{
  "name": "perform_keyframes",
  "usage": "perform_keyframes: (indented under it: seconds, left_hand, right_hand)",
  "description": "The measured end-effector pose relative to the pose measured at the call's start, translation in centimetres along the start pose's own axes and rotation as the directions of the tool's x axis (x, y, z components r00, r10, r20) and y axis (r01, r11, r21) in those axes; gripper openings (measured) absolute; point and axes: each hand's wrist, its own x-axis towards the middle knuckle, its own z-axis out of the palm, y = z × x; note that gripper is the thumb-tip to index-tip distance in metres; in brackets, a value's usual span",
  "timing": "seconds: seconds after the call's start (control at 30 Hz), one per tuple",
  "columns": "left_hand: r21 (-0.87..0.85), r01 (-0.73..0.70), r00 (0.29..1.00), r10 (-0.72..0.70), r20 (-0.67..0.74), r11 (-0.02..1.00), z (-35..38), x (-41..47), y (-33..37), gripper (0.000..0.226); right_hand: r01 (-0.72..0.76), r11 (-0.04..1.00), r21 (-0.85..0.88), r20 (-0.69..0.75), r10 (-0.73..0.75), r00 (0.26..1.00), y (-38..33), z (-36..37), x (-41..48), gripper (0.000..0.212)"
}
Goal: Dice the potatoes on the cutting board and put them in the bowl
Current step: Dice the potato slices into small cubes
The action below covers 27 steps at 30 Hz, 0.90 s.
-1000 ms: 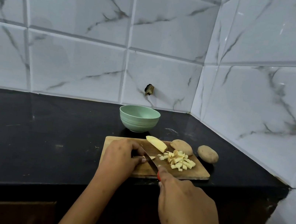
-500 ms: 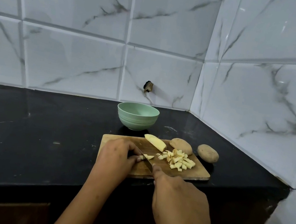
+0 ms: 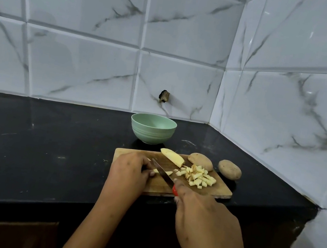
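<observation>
Now the grip of the left hand (image 3: 129, 171) holds a potato strip (image 3: 168, 173) under the knife (image 3: 162, 174) clasped in the right hand (image 3: 203, 220), diced pieces (image 3: 199, 177) just beyond

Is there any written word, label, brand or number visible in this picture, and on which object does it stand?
None: no readable text shows on the green bowl, cutting board, knife, potatoes or wall tiles.
</observation>
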Motion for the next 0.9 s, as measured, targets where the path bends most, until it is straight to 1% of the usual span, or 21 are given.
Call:
perform_keyframes:
  seconds: [0.1,0.2,0.3,0.43,0.57,0.7,0.9]
  left_hand:
    - [-0.001,-0.003,1.000,0.003,-0.006,1.000,0.0,-0.1,0.1,0.011]
    - [0.013,-0.015,1.000,0.015,-0.027,1.000,0.1,-0.1,-0.1,0.011]
    - [0.022,-0.015,1.000,0.016,-0.019,1.000,0.0,0.0,-0.2,0.011]
    - [0.038,-0.017,1.000,0.017,-0.001,0.999,0.2,0.2,-0.5,0.012]
    - [0.012,0.029,0.999,-0.029,-0.037,1.000,0.2,0.0,-0.6,0.006]
    - [-0.008,0.066,0.995,-0.066,-0.080,0.998,0.1,-0.3,-0.5,0.008]
    - [0.007,0.029,0.999,-0.029,-0.029,1.000,-0.1,-0.1,-1.3,0.009]
  right_hand:
    - [0.002,1.000,-0.003,0.028,-0.002,1.000,-0.1,0.0,-0.1,0.059]
    - [0.015,1.000,-0.021,0.011,-0.015,1.000,-0.3,0.2,-0.1,0.058]
    - [0.015,1.000,-0.025,0.015,-0.015,1.000,-0.2,0.5,0.1,0.059]
    - [0.042,0.995,-0.090,-0.003,-0.042,0.999,-0.4,1.5,0.5,0.058]
    - [0.068,0.987,-0.145,0.025,-0.065,0.998,-0.9,1.8,0.8,0.060]
    - [0.060,0.992,-0.113,0.008,-0.059,0.998,-0.6,1.2,0.6,0.055]
    - [0.004,0.999,-0.049,-0.095,-0.009,0.995,0.2,-0.2,-0.5,0.049]
